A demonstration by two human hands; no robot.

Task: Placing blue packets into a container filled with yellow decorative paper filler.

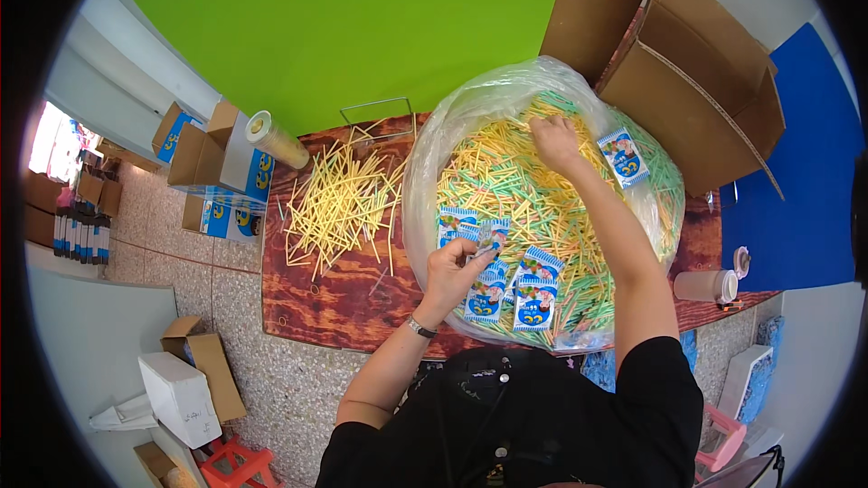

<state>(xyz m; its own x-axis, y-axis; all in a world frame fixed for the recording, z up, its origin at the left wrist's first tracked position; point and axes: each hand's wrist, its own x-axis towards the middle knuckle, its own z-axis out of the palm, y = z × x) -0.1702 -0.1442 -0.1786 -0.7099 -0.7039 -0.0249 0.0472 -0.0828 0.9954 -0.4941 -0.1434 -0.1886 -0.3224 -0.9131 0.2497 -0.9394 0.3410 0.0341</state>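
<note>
Sticks point(488, 167) fill the bag point(421, 217) on the table point(316, 312) here, packets point(535, 305) lying on them; a loose pile point(339, 208) sits left, a carton point(692, 113) behind right, a bottle point(703, 286) right.

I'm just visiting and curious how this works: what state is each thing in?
Bag: open, full of sticks
Yellow pile: loose, scattered
Packets: lying mostly on the sticks
Brown carton: open
Left hand: pinching a packet
Right hand: at the sticks, grip unclear
</note>
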